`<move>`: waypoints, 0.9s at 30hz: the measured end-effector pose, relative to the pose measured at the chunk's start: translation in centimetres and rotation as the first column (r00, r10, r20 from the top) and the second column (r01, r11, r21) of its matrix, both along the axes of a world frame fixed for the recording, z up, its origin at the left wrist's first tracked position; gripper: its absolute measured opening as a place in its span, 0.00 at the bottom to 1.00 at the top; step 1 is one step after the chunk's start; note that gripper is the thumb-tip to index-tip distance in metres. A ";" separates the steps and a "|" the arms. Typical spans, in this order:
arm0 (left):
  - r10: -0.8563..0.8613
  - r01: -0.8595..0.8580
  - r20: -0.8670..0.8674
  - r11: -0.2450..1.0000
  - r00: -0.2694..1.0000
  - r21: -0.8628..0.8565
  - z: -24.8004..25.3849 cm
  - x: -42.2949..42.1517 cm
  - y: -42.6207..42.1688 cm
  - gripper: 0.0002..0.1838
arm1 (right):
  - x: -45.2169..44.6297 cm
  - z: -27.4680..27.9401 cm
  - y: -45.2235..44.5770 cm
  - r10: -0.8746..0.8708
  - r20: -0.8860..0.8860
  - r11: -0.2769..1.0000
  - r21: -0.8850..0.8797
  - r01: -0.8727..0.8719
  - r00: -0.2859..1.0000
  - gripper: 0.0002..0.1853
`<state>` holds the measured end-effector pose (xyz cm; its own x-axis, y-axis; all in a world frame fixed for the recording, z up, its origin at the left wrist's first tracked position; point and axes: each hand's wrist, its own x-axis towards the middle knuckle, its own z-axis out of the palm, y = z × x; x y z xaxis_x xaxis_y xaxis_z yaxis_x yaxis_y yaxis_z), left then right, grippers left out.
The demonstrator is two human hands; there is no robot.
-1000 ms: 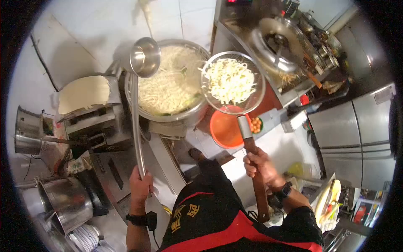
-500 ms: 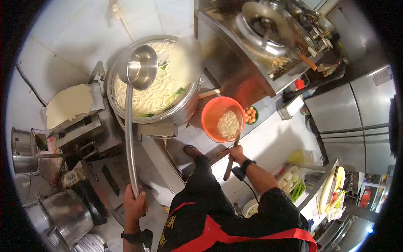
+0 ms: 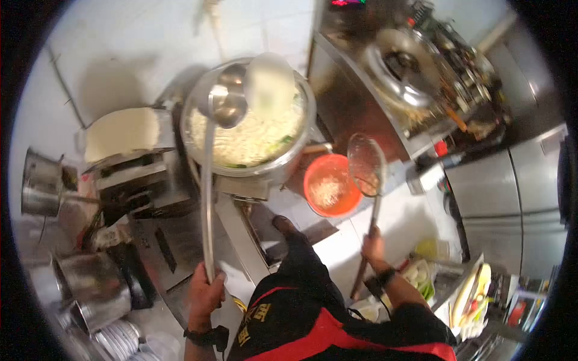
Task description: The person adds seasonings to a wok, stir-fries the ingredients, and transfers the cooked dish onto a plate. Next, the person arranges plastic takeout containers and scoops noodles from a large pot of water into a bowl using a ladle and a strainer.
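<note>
My left hand point(image 3: 206, 292) grips the long handle of a metal ladle point(image 3: 229, 105), whose bowl is above a large steel pot point(image 3: 290, 171). Pale noodles point(image 3: 247, 138) and some green leaves fill the pot. In my right hand point(image 3: 374, 248) is the handle of a wire-mesh strainer point(image 3: 366, 162). Its basket is over the right edge of an orange-red bucket point(image 3: 318, 167) on the floor and looks nearly bare, though blur hides detail. A pale clump, apparently noodles point(image 3: 326, 191), shows inside the bucket. A blurred pale patch covers the pot's upper right.
A wok point(image 3: 403, 63) sits on the stove at upper right. On the left are a sheet of pale dough point(image 3: 123, 133) on a metal machine and a steel pan point(image 3: 41, 182). Stacked plates point(image 3: 118, 338) stand lower left, and a steel refrigerator point(image 3: 484, 186) at the right.
My right hand has moved right and lifted the strainer out of the bucket. The view has shifted, while the ladle stays over the pot.
</note>
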<state>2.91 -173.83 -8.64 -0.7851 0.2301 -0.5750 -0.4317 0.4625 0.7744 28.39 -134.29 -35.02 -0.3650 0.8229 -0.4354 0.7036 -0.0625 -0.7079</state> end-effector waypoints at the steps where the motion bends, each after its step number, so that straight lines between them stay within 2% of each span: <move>1: 0.038 -0.038 -0.018 0.999 0.999 0.002 0.0 0.0 -0.6 0.11 | 0.3 3.0 -0.6 0.209 -0.002 0.936 0.290 -0.199 0.978 0.21; 2: 0.005 -0.004 -0.016 0.998 1.000 0.057 -0.2 -0.2 -1.1 0.11 | -0.5 5.5 -1.1 0.107 -0.090 0.992 0.076 -0.101 0.990 0.19; 3: -0.035 0.037 -0.016 0.993 0.999 0.113 -0.3 -0.4 -1.5 0.12 | -0.6 7.2 -0.9 0.172 -0.114 0.984 0.060 -0.166 0.979 0.16; 5: -0.005 0.011 -0.053 0.994 0.999 0.108 -0.5 -0.2 -1.9 0.11 | -4.7 14.1 -2.4 0.101 -0.294 0.981 -0.127 -0.143 0.951 0.14; 6: 0.028 -0.017 -0.056 0.984 0.998 0.179 -0.8 -0.2 -2.2 0.11 | -6.9 16.4 -2.2 0.117 -0.302 0.981 -0.113 -0.157 0.946 0.14; 7: 0.058 -0.043 -0.053 0.968 0.997 0.248 -1.0 -0.1 -2.6 0.11 | -9.0 18.5 -2.1 0.236 -0.189 0.956 -0.131 -0.262 0.953 0.14; 8: 0.073 -0.055 -0.059 0.964 0.996 0.258 -0.8 0.0 -2.9 0.11 | -11.2 19.9 -1.9 0.355 -0.074 0.919 -0.158 -0.362 0.932 0.14; 9: 0.090 -0.073 -0.059 0.967 0.994 0.245 -0.5 0.1 -3.1 0.10 | -13.6 20.9 -1.8 0.372 -0.076 0.914 -0.145 -0.379 0.925 0.14; 10: 0.108 -0.092 -0.056 0.969 0.993 0.229 -0.2 0.3 -3.4 0.10 | -15.9 21.6 -2.0 0.543 -0.061 0.840 0.056 -0.540 0.838 0.13; 11: 0.124 -0.108 -0.058 0.966 0.991 0.235 0.3 0.4 -3.7 0.10 | -17.7 22.2 -2.1 0.689 -0.011 0.704 0.248 -0.665 0.725 0.13; 12: 0.099 -0.087 -0.088 0.987 0.991 0.135 0.8 0.5 -3.8 0.10 | -19.3 20.5 -1.0 0.701 -0.008 0.691 0.255 -0.676 0.713 0.13; 13: 0.073 -0.070 -0.115 0.997 0.991 0.035 1.0 0.5 -3.9 0.09 | -21.2 17.3 0.9 0.799 0.094 0.506 0.428 -0.748 0.594 0.15; 14: 0.091 -0.087 -0.113 0.995 0.989 0.042 0.9 0.7 -4.1 0.09 | -22.7 15.7 2.1 0.855 0.219 0.284 0.562 -0.777 0.471 0.18; 15: 0.120 -0.113 -0.112 0.992 0.987 0.061 0.6 1.3 -4.2 0.10 | -24.0 16.3 1.8 0.861 0.226 0.267 0.561 -0.784 0.455 0.18; 17: 0.177 -0.168 -0.107 0.982 0.978 0.086 0.1 2.1 -4.7 0.10 | -27.6 19.0 -0.4 0.846 0.244 0.387 0.332 -0.860 0.475 0.17; 19: 0.192 -0.174 -0.080 0.966 0.978 0.192 -0.7 3.0 -4.8 0.11 | -30.6 21.5 -2.8 0.830 0.275 0.483 0.077 -0.872 0.484 0.15; 20: 0.196 -0.189 -0.033 0.970 0.980 0.151 -0.8 3.2 -4.6 0.11 | -31.8 21.8 -3.4 0.822 0.296 0.524 -0.054 -0.850 0.487 0.15; 21: 0.214 -0.208 -0.028 0.967 0.976 0.148 -0.5 3.4 -4.4 0.11 | -32.6 19.5 -3.1 0.831 0.298 0.507 -0.060 -0.860 0.470 0.15; 23: 0.188 -0.189 -0.016 0.981 0.982 -0.053 0.4 3.3 -3.8 0.12 | -34.6 13.4 -2.2 0.808 0.103 0.580 -0.312 -0.753 0.580 0.12; 24: 0.246 -0.246 0.006 0.969 0.969 -0.037 0.8 3.2 -3.3 0.12 | -35.8 17.7 -5.0 0.793 0.075 0.590 -0.343 -0.731 0.605 0.09; 25: 0.262 -0.262 0.007 0.964 0.965 -0.041 0.1 3.6 -3.5 0.12 | -36.4 14.9 -4.4 0.744 -0.044 0.561 -0.502 -0.658 0.667 0.08; 27: 0.258 -0.263 -0.069 0.962 0.964 -0.075 -1.5 3.9 -3.7 0.11 | -37.9 13.6 -5.9 0.542 -0.215 0.455 -0.737 -0.499 0.812 0.06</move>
<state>6.77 -177.48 -10.13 -0.8441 -0.0334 -0.5352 -0.5012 0.4038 0.7653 -9.50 -140.15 -21.41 -0.5753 -0.1306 -0.8075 0.8167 -0.1468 -0.5581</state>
